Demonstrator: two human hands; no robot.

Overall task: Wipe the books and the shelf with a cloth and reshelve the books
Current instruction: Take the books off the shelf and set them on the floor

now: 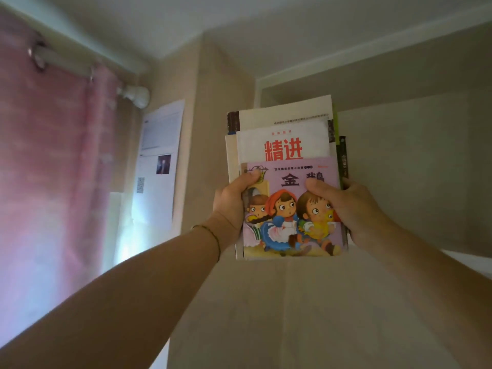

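On my left hangs a pink curtain [45, 161]. My left hand [231, 206] grips the left edge of the stack of books [290, 209], thumb over the cartoon cover; my right hand [354, 209] clamps the right edge. The stack stands upright, long axis vertical, raised between both hands, equally near. The shelf opening [399, 161] lies just behind and right of it.

Glossy paper cover on picture book [291, 209]; matt paper books [286, 113] behind; pink cloth curtain [48, 161]; smooth matt shelf [399, 161] w/ painted look.
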